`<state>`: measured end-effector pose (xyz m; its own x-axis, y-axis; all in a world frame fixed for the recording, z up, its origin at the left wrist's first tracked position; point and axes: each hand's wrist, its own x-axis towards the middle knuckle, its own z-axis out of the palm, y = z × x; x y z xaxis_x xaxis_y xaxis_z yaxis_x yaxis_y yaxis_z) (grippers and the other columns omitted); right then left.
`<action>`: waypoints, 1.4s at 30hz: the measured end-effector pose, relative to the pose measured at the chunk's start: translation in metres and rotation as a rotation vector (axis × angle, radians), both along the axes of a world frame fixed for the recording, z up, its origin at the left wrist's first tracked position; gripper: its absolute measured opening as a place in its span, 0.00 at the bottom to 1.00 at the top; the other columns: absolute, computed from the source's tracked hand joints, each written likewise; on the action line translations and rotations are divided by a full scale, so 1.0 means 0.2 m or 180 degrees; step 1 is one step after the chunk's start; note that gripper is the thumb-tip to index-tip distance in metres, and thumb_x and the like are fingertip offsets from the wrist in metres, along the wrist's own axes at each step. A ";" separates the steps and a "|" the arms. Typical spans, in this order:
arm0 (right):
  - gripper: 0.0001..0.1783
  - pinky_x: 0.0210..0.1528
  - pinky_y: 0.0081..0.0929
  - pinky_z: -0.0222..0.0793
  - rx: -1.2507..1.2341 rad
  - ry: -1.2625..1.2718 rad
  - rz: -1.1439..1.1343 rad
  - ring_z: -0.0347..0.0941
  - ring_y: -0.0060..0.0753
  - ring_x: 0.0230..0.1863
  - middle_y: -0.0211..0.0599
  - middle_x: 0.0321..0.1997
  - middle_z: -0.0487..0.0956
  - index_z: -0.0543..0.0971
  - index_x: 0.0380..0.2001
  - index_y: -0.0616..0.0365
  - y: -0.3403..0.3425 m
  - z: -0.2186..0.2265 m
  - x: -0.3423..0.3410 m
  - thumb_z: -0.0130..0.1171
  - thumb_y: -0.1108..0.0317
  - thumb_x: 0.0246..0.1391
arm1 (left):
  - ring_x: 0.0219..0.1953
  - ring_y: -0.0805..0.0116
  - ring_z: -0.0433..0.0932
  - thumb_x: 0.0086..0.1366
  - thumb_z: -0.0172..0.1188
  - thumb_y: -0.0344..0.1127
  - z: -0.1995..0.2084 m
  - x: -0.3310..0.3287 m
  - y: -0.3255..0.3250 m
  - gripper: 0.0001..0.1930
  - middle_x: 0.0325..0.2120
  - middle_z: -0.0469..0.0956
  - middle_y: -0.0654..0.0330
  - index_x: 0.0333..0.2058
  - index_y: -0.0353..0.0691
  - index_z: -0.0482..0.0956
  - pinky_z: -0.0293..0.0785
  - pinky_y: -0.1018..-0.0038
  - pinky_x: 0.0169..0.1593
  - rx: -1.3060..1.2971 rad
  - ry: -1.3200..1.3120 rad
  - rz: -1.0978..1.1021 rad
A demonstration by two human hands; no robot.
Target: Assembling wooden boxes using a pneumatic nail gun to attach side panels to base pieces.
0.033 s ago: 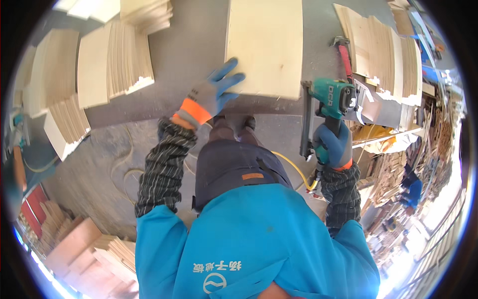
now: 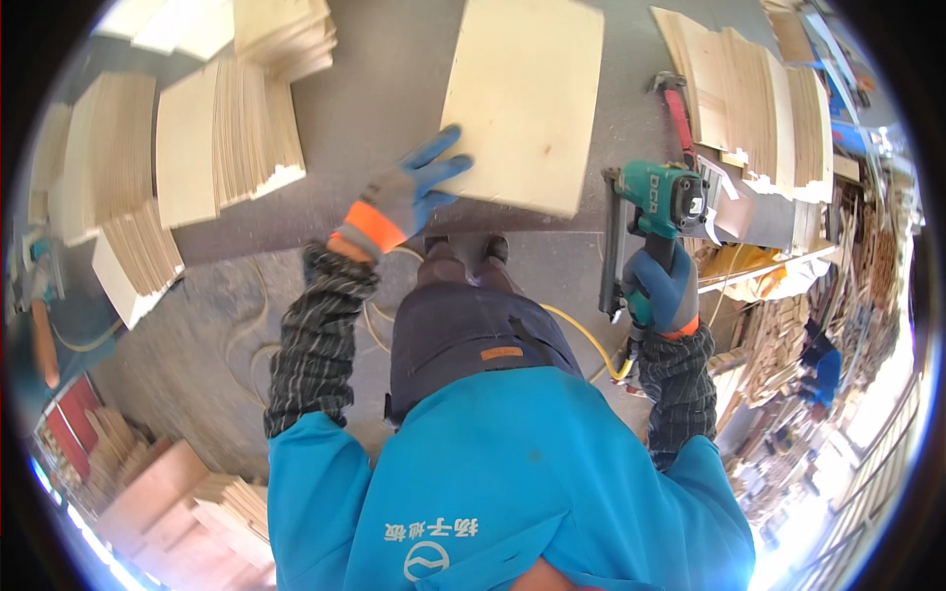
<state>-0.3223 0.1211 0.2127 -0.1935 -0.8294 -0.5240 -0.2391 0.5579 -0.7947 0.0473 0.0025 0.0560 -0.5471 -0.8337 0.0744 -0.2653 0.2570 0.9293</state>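
A pale thin wooden board [image 2: 522, 108] lies turned slightly askew on the dark table. My left hand [image 2: 404, 192], in a grey-and-blue glove with an orange cuff, is at its near left corner. The fingers are stretched and spread, their tips reaching over the board's edge. On the right, my right hand [image 2: 662, 286] wraps around the grip of a teal nail gun [image 2: 655, 195]. The tool's long dark magazine points toward me, and a yellow air hose [image 2: 596, 347] hangs below. A red-handled hammer [image 2: 678, 118] lies just beyond it.
Stacked thin wooden boards [image 2: 232, 133] stand at the left of the table [image 2: 379, 89], with more stacks [image 2: 749, 108] at the right. Scrap wood [image 2: 778, 345] fills the right side, where another person [image 2: 820, 374] appears. An arm [image 2: 41, 340] shows at the far left.
The board has rotated, its near right corner swinging toward me. My left hand has shifted slightly left and down. The nail gun has barely moved.
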 end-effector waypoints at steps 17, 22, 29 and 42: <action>0.19 0.30 0.28 0.72 0.0127 -0.0288 -0.0910 0.76 0.25 0.25 0.34 0.27 0.80 0.79 0.48 0.69 0.29 -0.15 -0.17 0.61 0.67 0.58 | 0.57 0.62 0.80 0.77 0.65 0.43 -0.07 -0.31 -0.11 0.30 0.59 0.81 0.50 0.68 0.28 0.72 0.76 0.67 0.63 0.1096 0.1031 0.2030; 0.18 0.30 0.28 0.73 0.0041 -0.0344 -0.0713 0.76 0.25 0.25 0.35 0.26 0.80 0.79 0.47 0.69 0.24 -0.07 -0.14 0.61 0.67 0.57 | 0.57 0.63 0.80 0.78 0.64 0.42 -0.08 -0.27 -0.31 0.30 0.60 0.80 0.50 0.70 0.30 0.71 0.76 0.67 0.63 0.0946 0.0943 0.1518; 0.19 0.30 0.27 0.73 -0.0008 -0.0595 -0.0266 0.76 0.23 0.26 0.34 0.27 0.80 0.79 0.48 0.68 0.11 0.00 -0.03 0.61 0.68 0.56 | 0.57 0.65 0.82 0.67 0.73 0.26 0.01 -0.27 -0.09 0.30 0.62 0.81 0.50 0.67 0.33 0.78 0.82 0.70 0.59 0.0048 -0.0181 0.1343; 0.26 0.41 0.29 0.76 0.0281 -0.0493 0.0442 0.78 0.21 0.37 0.32 0.36 0.84 0.82 0.56 0.66 -0.17 -0.05 0.34 0.65 0.64 0.56 | 0.57 0.58 0.86 0.66 0.76 0.31 -0.15 -0.37 0.03 0.26 0.60 0.83 0.47 0.62 0.38 0.83 0.87 0.65 0.57 -0.0167 0.0221 0.1297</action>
<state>-0.2542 0.0878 0.2023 0.0079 -0.7920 -0.6105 -0.1974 0.5972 -0.7774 -0.0260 0.0078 0.0269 -0.1654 -0.9751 0.1476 -0.2923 0.1914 0.9370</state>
